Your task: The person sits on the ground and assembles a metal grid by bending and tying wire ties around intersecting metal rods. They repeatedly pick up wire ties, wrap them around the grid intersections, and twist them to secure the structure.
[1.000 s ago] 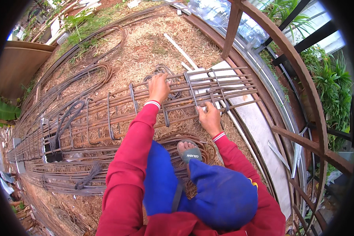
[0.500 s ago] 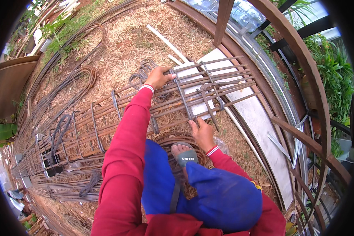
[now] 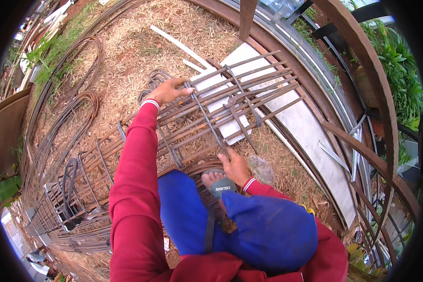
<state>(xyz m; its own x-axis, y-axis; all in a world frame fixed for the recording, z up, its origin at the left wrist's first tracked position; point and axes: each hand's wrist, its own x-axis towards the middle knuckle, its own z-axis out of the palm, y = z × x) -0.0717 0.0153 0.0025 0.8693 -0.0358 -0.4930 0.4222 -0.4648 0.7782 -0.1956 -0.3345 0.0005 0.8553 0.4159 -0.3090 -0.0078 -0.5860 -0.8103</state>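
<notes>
A long cage of rusty rebar (image 3: 174, 114) runs from lower left to upper right, with steel stirrups around its bars. My left hand (image 3: 170, 91) is closed on the far upper corner of one rebar stirrup (image 3: 205, 115), thumb along the bar. At that stirrup's near lower corner, the fingers of my right hand (image 3: 234, 165) pinch it. Just right of it, a pair of tying pincers (image 3: 236, 110) rests across the bars, handles pointing apart. Another stirrup (image 3: 242, 91) stands around the bars beyond the pincers, nearer their free ends.
White boards (image 3: 291, 124) lie under and beyond the bar ends. A brown metal frame (image 3: 385, 94) curves along the right. Coiled bars (image 3: 91, 101) lie at left, and loose stirrups (image 3: 156, 79) behind my left hand. My sandalled foot (image 3: 216, 182) is beside the cage.
The view has shifted, so the cage and both hands appear farther left. Both hands keep hold of the same stirrup, and the pincers still lie on the bars.
</notes>
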